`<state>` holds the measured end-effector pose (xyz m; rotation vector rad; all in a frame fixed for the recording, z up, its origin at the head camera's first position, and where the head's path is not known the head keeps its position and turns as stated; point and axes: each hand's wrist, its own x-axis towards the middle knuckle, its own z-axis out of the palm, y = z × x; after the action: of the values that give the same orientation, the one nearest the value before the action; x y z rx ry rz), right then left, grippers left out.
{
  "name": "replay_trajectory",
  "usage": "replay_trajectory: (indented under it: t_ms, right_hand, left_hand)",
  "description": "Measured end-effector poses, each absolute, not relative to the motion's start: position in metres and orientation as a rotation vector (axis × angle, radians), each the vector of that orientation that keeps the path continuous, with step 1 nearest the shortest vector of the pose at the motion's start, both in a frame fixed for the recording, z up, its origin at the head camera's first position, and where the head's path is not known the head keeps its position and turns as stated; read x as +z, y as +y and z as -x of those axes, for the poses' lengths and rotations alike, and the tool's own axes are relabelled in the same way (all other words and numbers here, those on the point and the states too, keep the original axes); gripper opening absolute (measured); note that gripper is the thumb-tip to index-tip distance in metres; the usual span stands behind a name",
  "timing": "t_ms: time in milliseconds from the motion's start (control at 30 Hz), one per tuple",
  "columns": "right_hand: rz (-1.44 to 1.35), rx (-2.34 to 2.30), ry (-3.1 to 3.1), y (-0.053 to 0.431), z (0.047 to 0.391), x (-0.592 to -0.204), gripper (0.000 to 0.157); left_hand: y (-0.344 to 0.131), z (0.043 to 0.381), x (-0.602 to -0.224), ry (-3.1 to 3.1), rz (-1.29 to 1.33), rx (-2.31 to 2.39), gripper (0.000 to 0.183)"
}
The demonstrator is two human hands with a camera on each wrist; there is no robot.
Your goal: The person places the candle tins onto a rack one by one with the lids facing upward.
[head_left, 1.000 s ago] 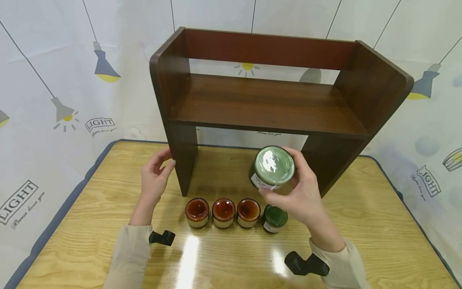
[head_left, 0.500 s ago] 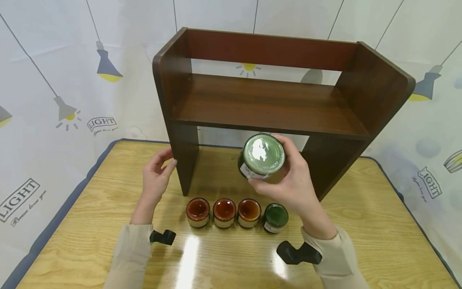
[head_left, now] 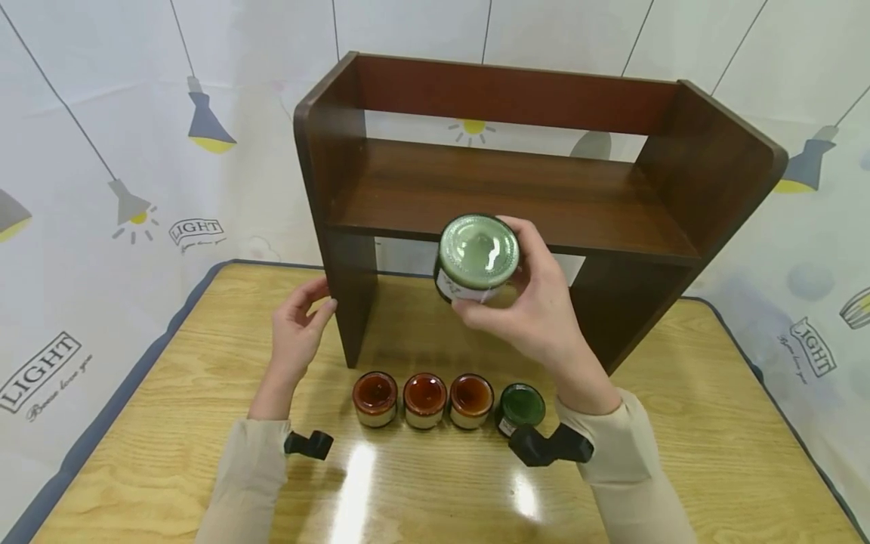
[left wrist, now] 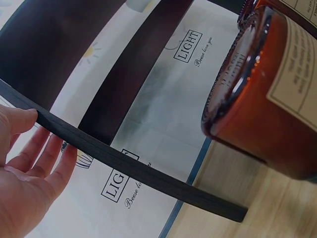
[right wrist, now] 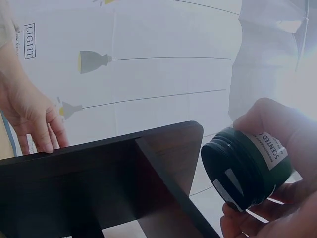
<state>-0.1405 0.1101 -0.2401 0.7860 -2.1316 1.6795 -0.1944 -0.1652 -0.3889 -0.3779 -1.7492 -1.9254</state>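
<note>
The right hand [head_left: 537, 302] curls thumb and fingers round a green jar [head_left: 479, 253], holding it up before the front edge of the shelf's board, its glass base toward the head camera. That view hides the jar's black lid, which the right wrist view shows; there the palm covers part of the label, leaving the word "SCENTED" readable, and the hand is cut off at the picture's edge.

Well apart from it, the left hand [head_left: 295, 332] rests loosely against the left side panel of the dark wooden shelf [head_left: 503, 185], thumb at the front edge; some fingertips are hidden in the head view. How firmly it presses, I cannot tell.

In front of the shelf, a row stands on the table [head_left: 734, 423]: three brown jars [head_left: 425, 399] and, at the right end, a second green jar [head_left: 522, 404]. The right wrist's black camera mount [head_left: 552, 444] covers part of its lower front. The left wrist view cuts off two brown jars, with small label print hard to read. Behind hangs a lamp-patterned cloth [head_left: 238, 45], partly blocked by the shelf.
</note>
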Motion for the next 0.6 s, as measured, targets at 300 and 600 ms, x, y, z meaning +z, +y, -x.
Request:
replay_trajectory:
  t_ms: [300, 600]
  right_hand:
    - [-0.786, 1.555, -2.197, 0.103, 0.151, -0.221, 0.071]
    - [-0.811, 1.427, -2.244, 0.098, 0.163, -0.201, 0.07]
  left_hand:
    - [-0.165, 0.194, -0.388, -1.739, 0.387, -1.923, 0.028]
    - [-0.164, 0.195, -0.388, -1.737, 0.384, -1.926, 0.029]
